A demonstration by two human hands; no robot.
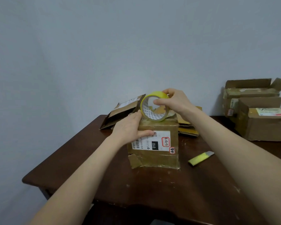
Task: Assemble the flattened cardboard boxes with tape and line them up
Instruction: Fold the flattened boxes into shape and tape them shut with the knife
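A small cardboard box (159,157) with a white shipping label stands on the dark wooden table (120,184) in the middle of the view. My left hand (130,127) rests on its top left corner, the thumb lying flat on the label. My right hand (172,101) grips a yellow roll of tape (150,113) through its core, holding it upright on the box's top. Flattened boxes (122,111) lie behind the box, with more (187,125) to its right.
A yellow utility knife (200,158) lies on the table right of the box. Two assembled boxes (264,125) (250,93) stand at the far right, one behind the other. A pale wall rises behind the table.
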